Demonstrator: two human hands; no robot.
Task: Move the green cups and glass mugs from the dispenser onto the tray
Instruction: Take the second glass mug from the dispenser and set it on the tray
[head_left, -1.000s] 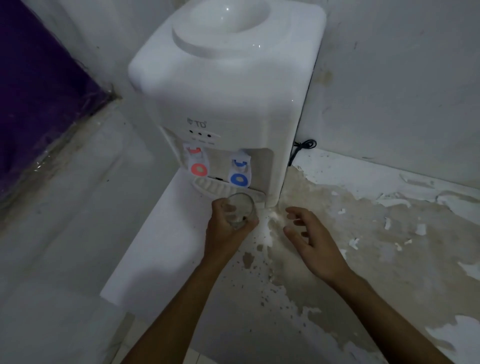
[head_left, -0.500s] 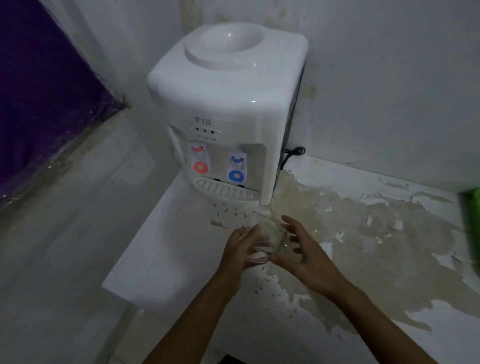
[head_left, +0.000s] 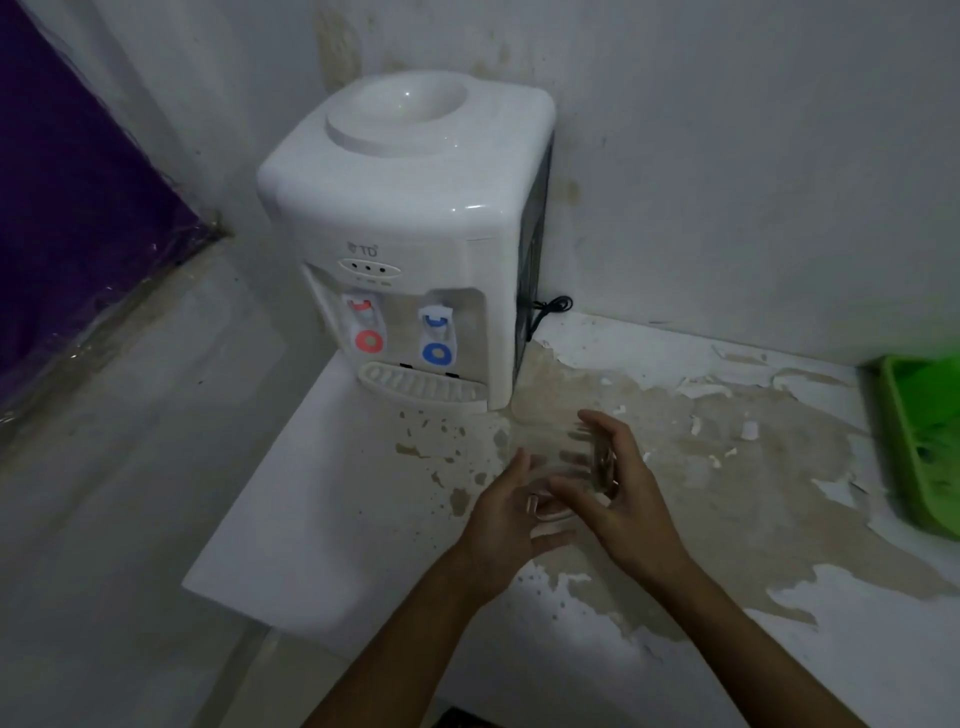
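A clear glass mug (head_left: 563, 457) is held tilted above the counter, in front of the white water dispenser (head_left: 415, 218) and to the right of its drip grille (head_left: 421, 387). My left hand (head_left: 506, 530) cups the mug's base from the left. My right hand (head_left: 631, 499) wraps it from the right, fingers over the top and thumb across the front. The green tray (head_left: 914, 467) lies at the far right edge, only partly in view. No green cups are visible, and the grille under the red and blue taps is bare.
The counter (head_left: 727, 519) has a peeling white surface with brown patches. Its left edge drops off below the dispenser. A black cord (head_left: 553, 306) trails behind the dispenser by the wall. A purple panel (head_left: 78, 208) fills the left.
The mug came off the drip grille in my left hand and moved right and toward me. My right hand closed around it. The view shifted right, bringing the green tray in.
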